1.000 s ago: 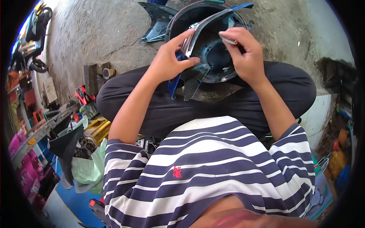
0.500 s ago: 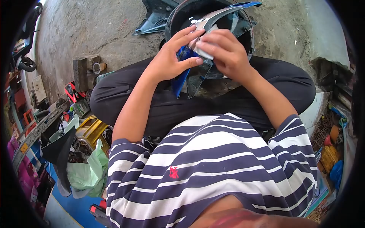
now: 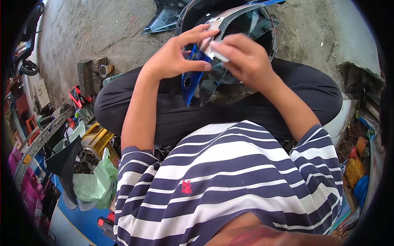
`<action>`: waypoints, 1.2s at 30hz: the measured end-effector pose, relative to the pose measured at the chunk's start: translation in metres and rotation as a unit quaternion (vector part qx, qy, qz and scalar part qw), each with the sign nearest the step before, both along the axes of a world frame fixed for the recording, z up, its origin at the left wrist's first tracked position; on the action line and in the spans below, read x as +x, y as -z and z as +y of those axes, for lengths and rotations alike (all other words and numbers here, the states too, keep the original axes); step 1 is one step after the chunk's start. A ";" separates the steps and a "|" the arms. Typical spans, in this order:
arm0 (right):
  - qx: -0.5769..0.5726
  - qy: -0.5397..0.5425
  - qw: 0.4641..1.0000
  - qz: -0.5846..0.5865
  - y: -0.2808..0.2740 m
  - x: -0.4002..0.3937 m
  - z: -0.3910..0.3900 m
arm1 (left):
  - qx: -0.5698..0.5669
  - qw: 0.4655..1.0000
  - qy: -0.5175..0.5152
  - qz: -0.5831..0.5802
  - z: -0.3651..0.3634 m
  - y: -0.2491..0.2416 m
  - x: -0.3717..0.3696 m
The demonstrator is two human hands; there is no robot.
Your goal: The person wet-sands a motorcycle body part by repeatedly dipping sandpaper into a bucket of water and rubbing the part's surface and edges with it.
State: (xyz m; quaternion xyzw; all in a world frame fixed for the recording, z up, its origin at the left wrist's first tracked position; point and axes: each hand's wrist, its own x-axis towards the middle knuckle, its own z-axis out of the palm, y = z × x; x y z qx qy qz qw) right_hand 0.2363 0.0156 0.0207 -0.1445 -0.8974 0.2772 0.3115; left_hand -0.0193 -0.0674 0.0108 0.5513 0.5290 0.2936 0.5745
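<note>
A curved blue and silver panel (image 3: 230, 15) lies across the top of a round dark basin (image 3: 193, 19), and its blue lower end points down toward my lap. My left hand (image 3: 176, 57) grips the panel near its bend, fingers over the silver part and thumb on the blue edge. My right hand (image 3: 246, 59), slightly blurred, pinches a small white piece (image 3: 220, 56), perhaps paper or cloth, against or just above the panel's surface. Dark translucent plastic (image 3: 210, 87) shows below the panel.
Another dark plastic part (image 3: 164, 20) lies on the concrete floor beside the basin. A small cup (image 3: 106, 70) stands by a block at the left. Further left are a yellow part (image 3: 95, 141) and a green plastic bag (image 3: 96, 184). Assorted scraps (image 3: 355, 170) lie at the right.
My left hand has shifted left and slightly up along the panel, and more of the blue end shows. The white piece looks more bunched up in my right hand.
</note>
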 end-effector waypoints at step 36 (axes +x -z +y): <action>0.047 0.118 0.991 -0.031 0.020 -0.012 -0.015 | 0.030 0.997 -0.070 0.012 -0.003 0.017 0.002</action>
